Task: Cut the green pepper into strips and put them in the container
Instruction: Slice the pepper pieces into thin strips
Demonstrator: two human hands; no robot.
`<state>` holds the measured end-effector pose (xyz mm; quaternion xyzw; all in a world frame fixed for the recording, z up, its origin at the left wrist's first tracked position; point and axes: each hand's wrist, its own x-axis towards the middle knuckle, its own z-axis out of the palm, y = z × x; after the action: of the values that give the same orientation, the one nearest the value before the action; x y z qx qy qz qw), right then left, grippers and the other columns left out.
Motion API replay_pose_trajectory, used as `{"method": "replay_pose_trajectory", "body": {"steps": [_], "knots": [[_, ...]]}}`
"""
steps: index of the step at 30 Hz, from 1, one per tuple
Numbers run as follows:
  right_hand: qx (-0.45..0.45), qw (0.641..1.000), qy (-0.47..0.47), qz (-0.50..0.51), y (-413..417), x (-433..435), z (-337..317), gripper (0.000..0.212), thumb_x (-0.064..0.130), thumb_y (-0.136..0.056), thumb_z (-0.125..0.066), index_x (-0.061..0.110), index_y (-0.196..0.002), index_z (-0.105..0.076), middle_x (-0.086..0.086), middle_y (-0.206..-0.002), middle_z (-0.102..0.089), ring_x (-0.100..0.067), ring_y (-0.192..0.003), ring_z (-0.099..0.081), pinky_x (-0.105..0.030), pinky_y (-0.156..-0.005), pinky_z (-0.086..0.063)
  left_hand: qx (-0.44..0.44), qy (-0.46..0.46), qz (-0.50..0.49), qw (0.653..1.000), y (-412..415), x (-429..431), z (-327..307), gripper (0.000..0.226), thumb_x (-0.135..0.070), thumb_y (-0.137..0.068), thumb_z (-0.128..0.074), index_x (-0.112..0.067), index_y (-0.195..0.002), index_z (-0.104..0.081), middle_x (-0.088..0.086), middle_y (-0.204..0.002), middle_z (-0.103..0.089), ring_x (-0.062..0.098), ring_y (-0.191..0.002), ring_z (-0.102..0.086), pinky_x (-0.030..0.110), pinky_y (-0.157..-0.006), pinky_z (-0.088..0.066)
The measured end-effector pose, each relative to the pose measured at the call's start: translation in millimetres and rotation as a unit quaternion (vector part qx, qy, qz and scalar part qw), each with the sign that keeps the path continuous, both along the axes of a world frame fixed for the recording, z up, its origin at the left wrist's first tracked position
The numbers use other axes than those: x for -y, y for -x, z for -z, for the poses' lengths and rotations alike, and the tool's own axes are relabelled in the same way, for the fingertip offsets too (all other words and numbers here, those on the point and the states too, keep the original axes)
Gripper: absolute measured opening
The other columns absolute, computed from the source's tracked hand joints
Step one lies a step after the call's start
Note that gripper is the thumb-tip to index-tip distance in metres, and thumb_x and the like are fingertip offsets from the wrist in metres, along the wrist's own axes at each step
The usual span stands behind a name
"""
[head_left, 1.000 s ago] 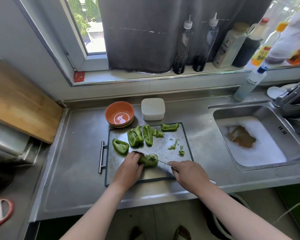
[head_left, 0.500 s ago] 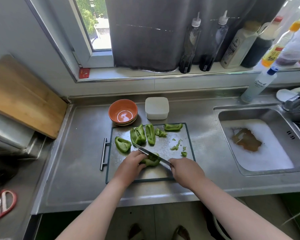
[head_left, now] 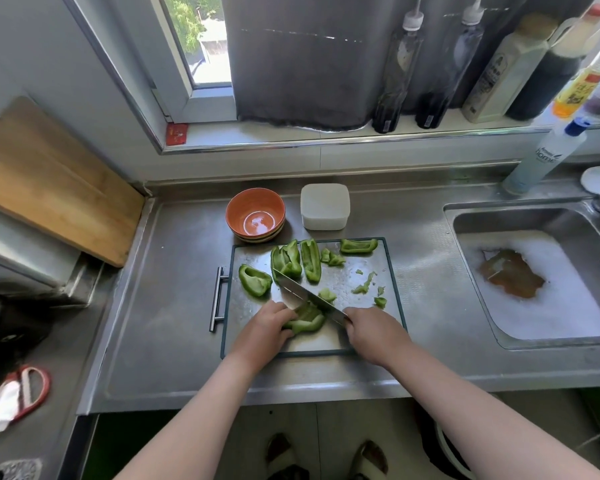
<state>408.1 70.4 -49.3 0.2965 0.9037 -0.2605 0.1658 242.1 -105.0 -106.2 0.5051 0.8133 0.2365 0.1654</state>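
Observation:
On the steel cutting board (head_left: 361, 271) my left hand (head_left: 265, 327) holds down a green pepper piece (head_left: 307, 320) at the board's near side. My right hand (head_left: 373, 329) grips the handle of a knife (head_left: 302, 294), whose blade lies across that piece and points up and left. Several larger pepper pieces (head_left: 291, 261) lie at the board's far side, one more (head_left: 255, 280) at its left, with small scraps (head_left: 364, 287) to the right. The white square container (head_left: 324, 211) stands just beyond the board, next to stacked orange bowls (head_left: 255, 214).
A sink (head_left: 534, 282) with foamy water lies to the right, a dish soap bottle (head_left: 541, 157) behind it. Sauce bottles (head_left: 399, 74) line the windowsill. A wooden board (head_left: 52, 181) leans at the left. Red scissors (head_left: 21, 393) lie at the lower left.
The knife blade has swung from lying low across the pepper piece to pointing further up and left over it. My left hand stays on the same piece.

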Motion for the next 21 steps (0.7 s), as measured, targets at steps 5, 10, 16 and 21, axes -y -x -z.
{"method": "replay_pose_trajectory", "body": {"steps": [5, 10, 16, 21], "knots": [[-0.01, 0.998, 0.044, 0.034, -14.8, -13.7, -9.7, 0.032, 0.039, -0.102, -0.044, 0.026, -0.075, -0.054, 0.006, -0.077, -0.063, -0.018, -0.075, -0.058, -0.033, -0.063, -0.042, -0.028, 0.026, 0.025, 0.999, 0.9, 0.3, -5.5, 0.034, -0.022, -0.081, -0.07, -0.018, -0.114, -0.064, -0.005, -0.105, -0.057, 0.016, -0.099, -0.053, 0.034, -0.079, -0.052], [-0.083, 0.986, 0.057, 0.129, -28.8, -31.8, -24.5, 0.033, 0.042, -0.102, -0.048, 0.021, -0.082, -0.064, 0.005, -0.073, -0.064, -0.017, -0.071, -0.06, -0.034, -0.062, -0.044, -0.012, -0.029, 0.002, 1.0, -3.4, -14.5, -25.0, 0.033, -0.024, -0.087, -0.061, -0.02, -0.12, -0.065, -0.006, -0.109, -0.059, 0.009, -0.102, -0.051, 0.022, -0.083, -0.043], [-0.124, 0.967, 0.065, 0.21, -31.7, -50.6, -31.9, 0.026, 0.032, -0.102, -0.051, 0.025, -0.083, -0.067, 0.006, -0.078, -0.067, -0.016, -0.075, -0.061, -0.032, -0.063, -0.044, 0.024, -0.063, -0.087, 0.994, -2.1, -64.8, -32.3, 0.018, -0.02, -0.096, -0.063, -0.019, -0.109, -0.076, -0.005, -0.103, -0.067, 0.013, -0.099, -0.059, 0.021, -0.077, -0.043], [-0.136, 0.952, 0.098, 0.258, -38.1, -51.7, -25.0, 0.025, 0.03, -0.104, -0.051, 0.022, -0.085, -0.065, 0.0, -0.079, -0.066, -0.02, -0.078, -0.062, -0.032, -0.066, -0.045, -0.012, 0.129, -0.01, 0.991, -5.7, -103.9, -27.9, 0.033, -0.023, -0.096, -0.059, -0.027, -0.129, -0.065, 0.0, -0.127, -0.058, 0.021, -0.117, -0.056, 0.032, -0.09, -0.05]]}}
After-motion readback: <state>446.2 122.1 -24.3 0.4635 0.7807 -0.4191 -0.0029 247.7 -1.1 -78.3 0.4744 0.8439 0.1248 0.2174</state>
